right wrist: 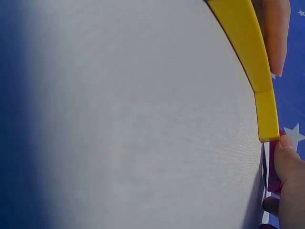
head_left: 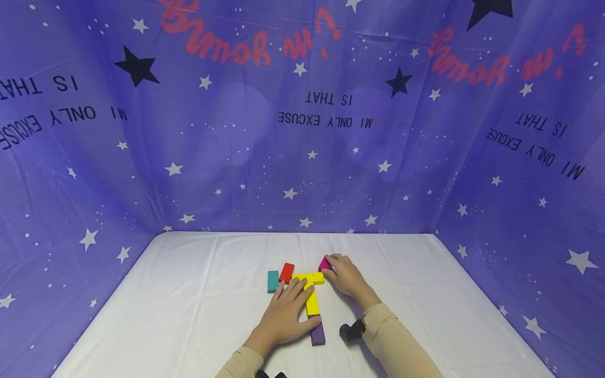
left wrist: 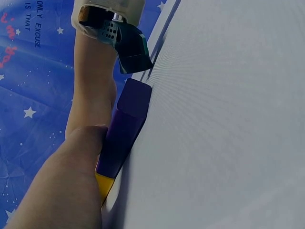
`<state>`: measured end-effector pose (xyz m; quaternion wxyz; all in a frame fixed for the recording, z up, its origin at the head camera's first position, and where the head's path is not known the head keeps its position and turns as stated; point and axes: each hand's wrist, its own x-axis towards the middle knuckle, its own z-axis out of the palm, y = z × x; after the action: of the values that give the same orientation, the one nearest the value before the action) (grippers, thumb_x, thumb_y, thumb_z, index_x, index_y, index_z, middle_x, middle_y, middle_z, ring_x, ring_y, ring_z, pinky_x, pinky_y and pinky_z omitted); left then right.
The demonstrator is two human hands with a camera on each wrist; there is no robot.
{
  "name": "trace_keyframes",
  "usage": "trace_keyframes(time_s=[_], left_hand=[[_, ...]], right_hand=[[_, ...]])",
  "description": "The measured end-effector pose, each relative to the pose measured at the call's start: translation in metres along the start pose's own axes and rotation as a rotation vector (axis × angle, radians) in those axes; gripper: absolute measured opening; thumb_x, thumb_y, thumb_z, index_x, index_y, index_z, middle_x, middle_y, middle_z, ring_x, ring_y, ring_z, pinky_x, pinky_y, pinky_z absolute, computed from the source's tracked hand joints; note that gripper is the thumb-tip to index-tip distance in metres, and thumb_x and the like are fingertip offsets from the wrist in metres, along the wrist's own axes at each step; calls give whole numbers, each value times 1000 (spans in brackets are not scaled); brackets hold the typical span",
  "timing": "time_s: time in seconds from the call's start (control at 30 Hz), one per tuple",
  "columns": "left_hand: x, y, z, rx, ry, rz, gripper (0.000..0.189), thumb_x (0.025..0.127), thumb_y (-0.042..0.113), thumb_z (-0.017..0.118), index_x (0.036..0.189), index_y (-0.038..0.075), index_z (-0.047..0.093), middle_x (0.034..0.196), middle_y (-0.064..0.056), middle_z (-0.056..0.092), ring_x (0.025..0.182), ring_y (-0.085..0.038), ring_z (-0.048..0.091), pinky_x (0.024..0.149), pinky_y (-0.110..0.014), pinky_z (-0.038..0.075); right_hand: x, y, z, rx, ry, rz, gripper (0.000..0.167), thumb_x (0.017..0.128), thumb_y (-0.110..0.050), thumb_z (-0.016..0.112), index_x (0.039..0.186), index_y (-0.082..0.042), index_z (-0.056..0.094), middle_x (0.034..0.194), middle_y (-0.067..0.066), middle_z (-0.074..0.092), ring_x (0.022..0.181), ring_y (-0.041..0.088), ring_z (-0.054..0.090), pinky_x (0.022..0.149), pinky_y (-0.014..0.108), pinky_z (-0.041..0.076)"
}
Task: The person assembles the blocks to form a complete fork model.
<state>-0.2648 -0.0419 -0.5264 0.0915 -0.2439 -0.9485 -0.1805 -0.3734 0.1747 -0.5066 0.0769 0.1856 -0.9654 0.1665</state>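
Two yellow blocks, a crosswise one (head_left: 315,277) and a lengthwise one (head_left: 312,304), form a T on the white cloth. A purple block (head_left: 318,336) continues the stem toward the person. My left hand (head_left: 282,315) lies spread over the left side of this row, its thumb on the purple block and its fingertips at the yellow ones. Between thumb and fingers, my right hand (head_left: 348,277) pinches a magenta block (head_left: 323,263) at the right end of the crosswise yellow block. In the right wrist view that magenta block (right wrist: 273,171) sits right at the yellow end, partly hidden by the thumb.
Left of the T, a red block (head_left: 286,273) lies tilted against the crosswise block's end, with a teal block (head_left: 272,282) beside it. Black wrist cameras (head_left: 352,332) hang under both sleeves. Purple star-printed cloth (head_left: 302,173) walls the back and sides.
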Motion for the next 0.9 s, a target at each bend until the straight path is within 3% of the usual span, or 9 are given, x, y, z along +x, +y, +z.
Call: trace_keyframes(time_s=[0.9], left_hand=[[-1, 2, -2, -14, 3, 1, 78, 90, 72, 44, 151, 23, 43, 160, -2, 38, 151, -26, 28, 124, -58, 14]], right_hand=[[-2, -2, -1, 18, 6, -9, 56, 99, -41, 58, 142, -7, 54, 140, 14, 57, 128, 33, 54, 111, 51, 43]])
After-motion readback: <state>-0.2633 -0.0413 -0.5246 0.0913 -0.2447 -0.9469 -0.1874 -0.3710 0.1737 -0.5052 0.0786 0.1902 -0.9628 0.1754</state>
